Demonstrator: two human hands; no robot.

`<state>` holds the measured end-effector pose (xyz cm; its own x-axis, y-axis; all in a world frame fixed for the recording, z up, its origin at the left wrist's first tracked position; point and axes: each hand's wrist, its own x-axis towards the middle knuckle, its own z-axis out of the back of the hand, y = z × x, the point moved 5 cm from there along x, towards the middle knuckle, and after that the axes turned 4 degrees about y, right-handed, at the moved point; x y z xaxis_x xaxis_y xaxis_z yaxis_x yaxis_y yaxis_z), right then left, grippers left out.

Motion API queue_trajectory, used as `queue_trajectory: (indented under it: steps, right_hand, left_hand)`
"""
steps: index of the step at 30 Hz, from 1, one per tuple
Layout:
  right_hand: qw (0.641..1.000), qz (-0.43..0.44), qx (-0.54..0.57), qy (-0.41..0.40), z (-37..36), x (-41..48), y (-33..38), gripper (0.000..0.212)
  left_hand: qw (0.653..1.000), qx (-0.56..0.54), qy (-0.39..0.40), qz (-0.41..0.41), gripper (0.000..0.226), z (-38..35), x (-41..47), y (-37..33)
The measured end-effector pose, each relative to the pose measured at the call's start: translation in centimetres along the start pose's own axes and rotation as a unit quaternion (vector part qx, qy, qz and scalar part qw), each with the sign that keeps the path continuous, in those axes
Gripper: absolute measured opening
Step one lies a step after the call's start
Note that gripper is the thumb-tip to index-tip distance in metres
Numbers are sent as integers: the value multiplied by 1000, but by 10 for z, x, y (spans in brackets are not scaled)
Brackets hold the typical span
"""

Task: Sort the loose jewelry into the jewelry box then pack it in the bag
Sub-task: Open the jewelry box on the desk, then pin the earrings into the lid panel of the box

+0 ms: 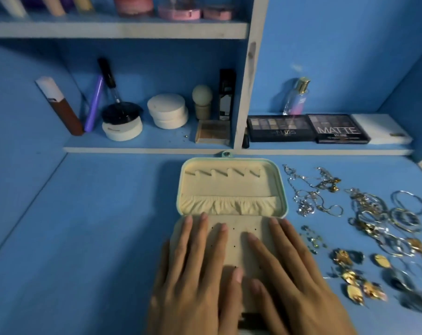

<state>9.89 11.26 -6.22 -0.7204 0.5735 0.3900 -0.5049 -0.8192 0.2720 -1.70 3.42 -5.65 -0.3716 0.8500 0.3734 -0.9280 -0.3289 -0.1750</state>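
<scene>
Left hand and right hand spread flat, fingers straight, on open jewelry box

The jewelry box is showing a soft, matt cream cloth lining, and its pocket is looking like gathered fabric. The chains and hoops are glinting as polished silvery metal; the earrings are shining gold. The desk is looking matt and painted. The bottle is gleaming like clear glass, the palettes like glossy plastic.
</scene>
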Motion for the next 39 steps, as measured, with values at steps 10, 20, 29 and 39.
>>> queue_trajectory:
  steps: [10, 20, 29, 39]
  right_hand:
    - [996, -20, 29, 81, 7, -3, 2, 55]
    - [985, 11, 152, 82, 59, 36, -26, 18]
    - [905, 7, -44, 423, 75, 28, -83, 12]
    - [900, 4, -67, 431, 71, 27, -88, 20]
  left_hand:
    - [997, -2, 71, -16, 63, 3, -2, -4]
    - [953, -135, 259, -80, 60, 14, 51, -32]
    - [863, -173, 454, -138, 94, 12, 70, -41]
    - [858, -218, 448, -126, 94, 13, 75, -37]
